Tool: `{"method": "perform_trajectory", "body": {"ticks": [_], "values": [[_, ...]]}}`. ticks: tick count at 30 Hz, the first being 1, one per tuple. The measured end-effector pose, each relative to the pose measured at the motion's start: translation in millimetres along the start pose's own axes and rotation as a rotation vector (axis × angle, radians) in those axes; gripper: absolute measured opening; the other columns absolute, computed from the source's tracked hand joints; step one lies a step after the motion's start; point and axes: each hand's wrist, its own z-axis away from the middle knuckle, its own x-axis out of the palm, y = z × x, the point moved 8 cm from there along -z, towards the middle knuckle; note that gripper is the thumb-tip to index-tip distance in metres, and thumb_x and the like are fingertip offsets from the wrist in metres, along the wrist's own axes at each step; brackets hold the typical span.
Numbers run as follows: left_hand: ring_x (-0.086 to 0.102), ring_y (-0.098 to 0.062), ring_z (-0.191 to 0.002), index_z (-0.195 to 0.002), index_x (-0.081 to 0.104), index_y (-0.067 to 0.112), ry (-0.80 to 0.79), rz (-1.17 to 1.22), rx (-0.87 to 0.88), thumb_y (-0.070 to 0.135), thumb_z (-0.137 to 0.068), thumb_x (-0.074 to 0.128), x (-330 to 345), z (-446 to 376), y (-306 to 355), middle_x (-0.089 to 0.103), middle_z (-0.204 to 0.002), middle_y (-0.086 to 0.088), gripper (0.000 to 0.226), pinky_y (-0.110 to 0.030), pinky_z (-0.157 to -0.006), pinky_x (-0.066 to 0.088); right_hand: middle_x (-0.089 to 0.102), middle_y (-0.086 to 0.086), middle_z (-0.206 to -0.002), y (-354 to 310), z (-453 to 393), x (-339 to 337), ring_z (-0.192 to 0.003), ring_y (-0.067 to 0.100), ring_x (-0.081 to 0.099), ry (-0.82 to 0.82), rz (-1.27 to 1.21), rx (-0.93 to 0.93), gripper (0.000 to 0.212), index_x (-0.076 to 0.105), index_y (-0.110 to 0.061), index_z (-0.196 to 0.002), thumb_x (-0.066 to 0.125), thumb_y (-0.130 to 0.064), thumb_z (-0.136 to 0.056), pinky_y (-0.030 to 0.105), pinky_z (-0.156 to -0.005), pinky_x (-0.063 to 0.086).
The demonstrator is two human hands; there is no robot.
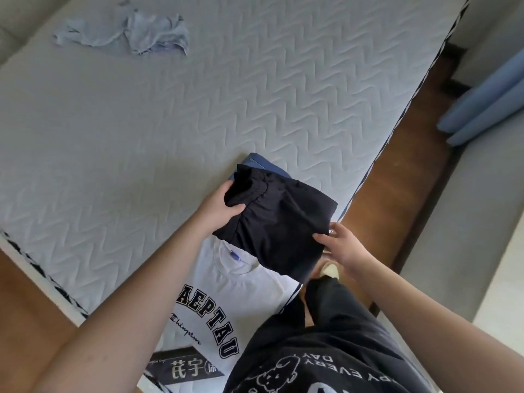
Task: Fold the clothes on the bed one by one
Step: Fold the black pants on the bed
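Note:
A folded black garment point(279, 219) is held over the near right corner of the bed point(141, 123). My left hand point(219, 207) grips its gathered waistband end, thumb on top. My right hand point(340, 245) holds the near right corner, thumb on the fabric. Under the black garment lies a folded blue garment point(265, 164), only its far edge showing. A folded white T-shirt with dark lettering point(226, 302) lies on the bed just in front of me. A crumpled light blue garment point(127, 32) lies at the far left of the bed.
The bed's right edge runs diagonally beside a brown wooden floor point(397, 180). A blue curtain point(487, 106) hangs at the right. My dark trousers and one foot point(329, 269) stand next to the bed corner. A dark label with characters point(184, 367) sits at the mattress's near edge.

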Motion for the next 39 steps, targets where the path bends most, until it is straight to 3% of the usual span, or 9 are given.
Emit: {"method": "perform_trajectory", "body": {"ticks": [3,7,13,19,26,31,34,37,39], "values": [[0.055,-0.011,-0.118,-0.144,0.041,0.03,-0.057,-0.034,-0.015,0.022,-0.087,0.07,6,-37,-7,0.056,-0.134,0.012,0.065,-0.026,-0.098,0.042,0.072,0.005,-0.102,10,-30,1,-0.086,0.015,0.073,0.033,-0.011,0.055,0.028,0.058,-0.013,-0.113,0.07,-0.008,-0.088,0.024,-0.073,0.058],[0.051,-0.004,-0.109,-0.145,0.039,0.035,-0.09,-0.038,-0.048,0.021,-0.088,0.068,15,-82,-19,0.051,-0.122,0.021,0.066,-0.01,-0.08,0.035,0.072,0.004,-0.099,23,-70,7,-0.079,0.01,0.073,0.047,-0.03,0.136,0.031,0.059,-0.012,-0.112,0.072,-0.004,-0.085,0.016,-0.068,0.057],[0.05,-0.009,-0.115,-0.146,0.035,0.042,-0.154,-0.06,-0.133,0.026,-0.087,0.068,29,-148,-56,0.049,-0.129,0.019,0.069,-0.027,-0.095,0.038,0.069,0.006,-0.105,42,-129,11,-0.091,0.017,0.072,0.089,0.021,0.17,0.029,0.06,-0.016,-0.111,0.073,-0.009,-0.086,0.027,-0.085,0.057],[0.051,-0.015,-0.125,-0.143,0.04,0.035,-0.084,-0.12,-0.11,0.022,-0.084,0.066,51,-187,-93,0.053,-0.136,0.011,0.066,-0.024,-0.094,0.035,0.066,0.004,-0.116,56,-180,6,-0.093,0.025,0.066,0.077,0.327,0.208,0.042,0.051,-0.019,-0.129,0.066,-0.015,-0.09,0.034,-0.081,0.054],[0.049,-0.013,-0.124,-0.143,0.036,0.027,-0.024,-0.107,-0.184,0.07,-0.057,0.078,66,-228,-98,0.047,-0.143,0.009,0.105,-0.027,-0.096,0.037,0.063,-0.006,-0.116,39,-214,-9,-0.108,0.017,0.062,0.168,0.007,0.206,0.057,0.053,-0.023,-0.123,0.075,-0.051,-0.079,0.036,-0.099,0.049],[0.056,-0.023,-0.117,-0.135,0.05,0.021,0.046,-0.176,-0.129,0.047,-0.084,0.07,68,-249,-93,0.06,-0.129,0.0,0.06,-0.029,-0.088,0.04,0.064,-0.007,-0.107,27,-221,-16,-0.094,0.013,0.063,0.339,0.14,0.083,0.039,0.055,-0.023,-0.116,0.072,-0.04,-0.085,0.032,-0.083,0.055],[0.055,-0.021,-0.119,-0.135,0.048,0.024,0.017,-0.125,-0.136,0.038,-0.088,0.068,67,-252,-99,0.059,-0.131,0.001,0.053,-0.033,-0.099,0.042,0.065,-0.004,-0.107,24,-221,-23,-0.092,0.017,0.066,0.397,0.268,0.007,0.038,0.056,-0.022,-0.114,0.072,-0.04,-0.085,0.036,-0.082,0.058],[0.053,-0.023,-0.122,-0.137,0.046,0.02,0.057,-0.2,-0.056,0.037,-0.093,0.063,71,-249,-91,0.056,-0.135,-0.001,0.051,-0.03,-0.097,0.039,0.063,-0.004,-0.104,18,-225,-24,-0.081,0.012,0.062,0.442,0.443,-0.035,0.039,0.054,-0.021,-0.112,0.069,-0.045,-0.085,0.028,-0.066,0.05],[0.052,-0.026,-0.122,-0.138,0.046,0.017,0.106,-0.238,-0.001,0.038,-0.096,0.057,72,-243,-85,0.056,-0.135,-0.004,0.048,-0.035,-0.099,0.04,0.059,-0.004,-0.104,17,-227,-22,-0.084,0.016,0.059,0.454,0.556,-0.029,0.047,0.051,-0.019,-0.116,0.067,-0.051,-0.085,0.029,-0.07,0.047]]}}
